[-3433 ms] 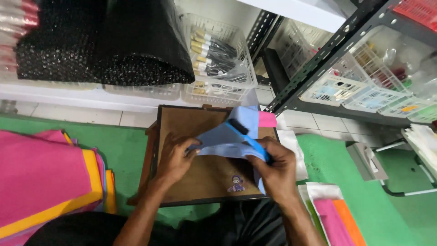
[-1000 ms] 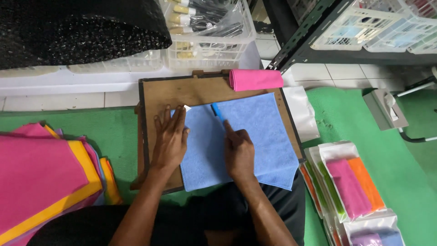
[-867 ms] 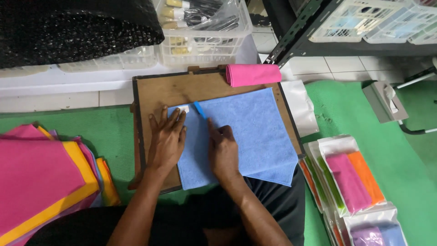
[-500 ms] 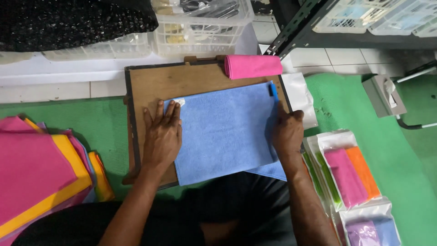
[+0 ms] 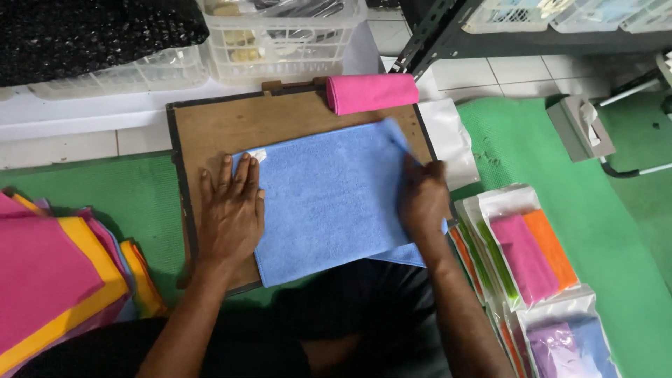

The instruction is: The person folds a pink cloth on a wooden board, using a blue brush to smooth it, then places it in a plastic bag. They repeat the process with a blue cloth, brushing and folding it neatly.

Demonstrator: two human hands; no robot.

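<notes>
My left hand (image 5: 233, 213) flattens the blue cloth (image 5: 329, 199); right hand (image 5: 422, 199) pinches its edge; first fold done, more apparently remain

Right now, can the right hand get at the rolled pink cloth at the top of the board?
Probably yes. The right hand rests on the blue cloth's right edge, and the rolled pink cloth lies just beyond it on the wooden board, with nothing between them.

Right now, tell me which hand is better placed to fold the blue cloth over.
Probably the right hand: it pinches the lifted right edge of the blue cloth. The left hand lies flat, pinning the left edge to the wooden board.
</notes>
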